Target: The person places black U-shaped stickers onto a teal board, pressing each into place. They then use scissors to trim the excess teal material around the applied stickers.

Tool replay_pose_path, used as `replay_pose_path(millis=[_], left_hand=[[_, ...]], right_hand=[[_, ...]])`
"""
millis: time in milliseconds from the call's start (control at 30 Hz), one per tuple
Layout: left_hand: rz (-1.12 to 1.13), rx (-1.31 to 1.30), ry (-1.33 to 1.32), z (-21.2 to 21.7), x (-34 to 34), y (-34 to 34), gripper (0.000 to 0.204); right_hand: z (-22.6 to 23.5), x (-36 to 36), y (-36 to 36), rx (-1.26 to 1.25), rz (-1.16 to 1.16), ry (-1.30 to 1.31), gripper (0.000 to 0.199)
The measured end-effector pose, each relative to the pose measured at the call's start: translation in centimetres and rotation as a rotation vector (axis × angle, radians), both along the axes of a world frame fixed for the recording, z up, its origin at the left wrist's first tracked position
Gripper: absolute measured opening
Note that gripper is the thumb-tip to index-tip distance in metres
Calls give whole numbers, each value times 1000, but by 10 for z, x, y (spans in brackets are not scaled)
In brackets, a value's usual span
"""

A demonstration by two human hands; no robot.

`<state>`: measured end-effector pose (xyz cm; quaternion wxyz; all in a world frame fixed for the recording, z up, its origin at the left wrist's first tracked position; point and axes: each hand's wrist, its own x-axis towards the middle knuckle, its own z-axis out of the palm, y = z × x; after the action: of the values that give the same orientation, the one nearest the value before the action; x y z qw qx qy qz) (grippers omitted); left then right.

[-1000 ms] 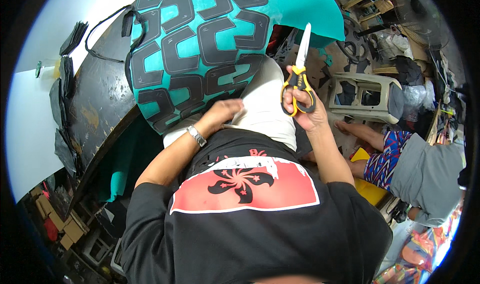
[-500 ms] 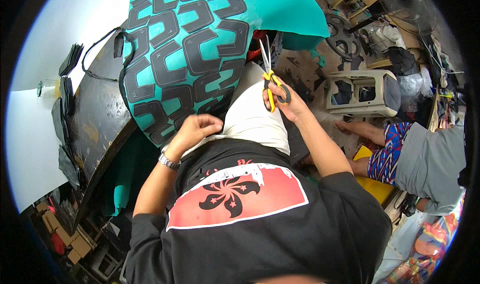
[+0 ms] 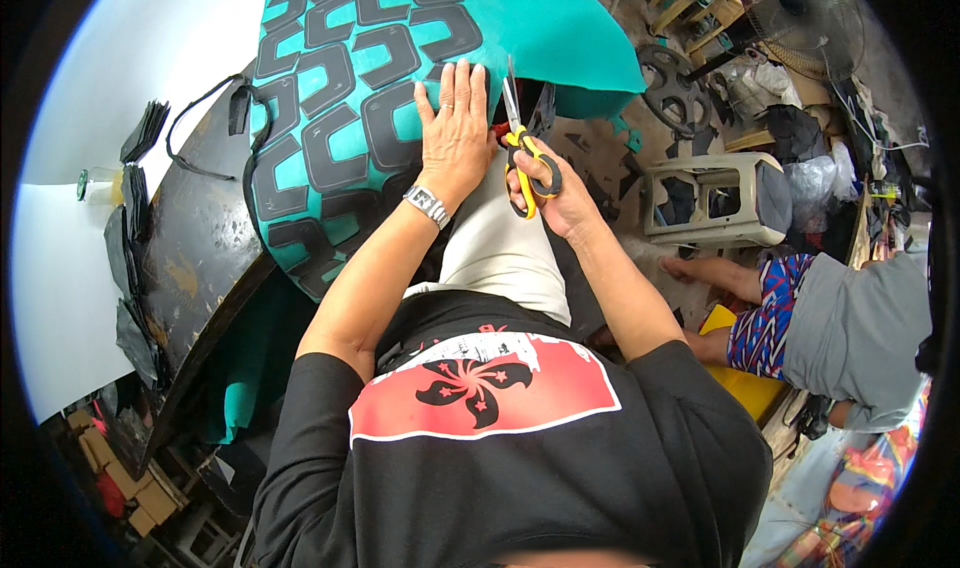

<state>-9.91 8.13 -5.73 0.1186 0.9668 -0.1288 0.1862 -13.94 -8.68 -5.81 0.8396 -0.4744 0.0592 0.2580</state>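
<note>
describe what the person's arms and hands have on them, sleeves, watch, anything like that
Both forearms are bare. The short sleeves are black, from a black T-shirt with a red panel and a dark flower emblem on the chest. The left hand has no glove; a silver metal-link wristwatch sits on its wrist. The right hand is also ungloved, with nothing visible on its wrist.

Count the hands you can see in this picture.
2. The left hand lies flat on the teal sheet with black shapes; the right hand holds yellow-handled scissors beside it. The seated person's hands are hidden.

No packages, labels, signs or screens clearly visible here.
</note>
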Motion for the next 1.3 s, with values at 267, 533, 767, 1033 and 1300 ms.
replay_pose_path(millis=[267,533,767,1033,1300], left_hand=[[-80,-123,107,33,-2,15,59],[-234,-242,214,55,4,27,44],[-253,-332,349,73,15,36,38],[-275,-631,652,126,36,65,34],[-333,-764,694,163,50,88,30]], right_hand=[[18,30,-4,-26,125,15,37],[36,30,-1,-75,29,185,39],[61,73,6,-127,71,253,30],[111,91,20,-217,70,353,32],[130,135,35,-157,48,406,41]])
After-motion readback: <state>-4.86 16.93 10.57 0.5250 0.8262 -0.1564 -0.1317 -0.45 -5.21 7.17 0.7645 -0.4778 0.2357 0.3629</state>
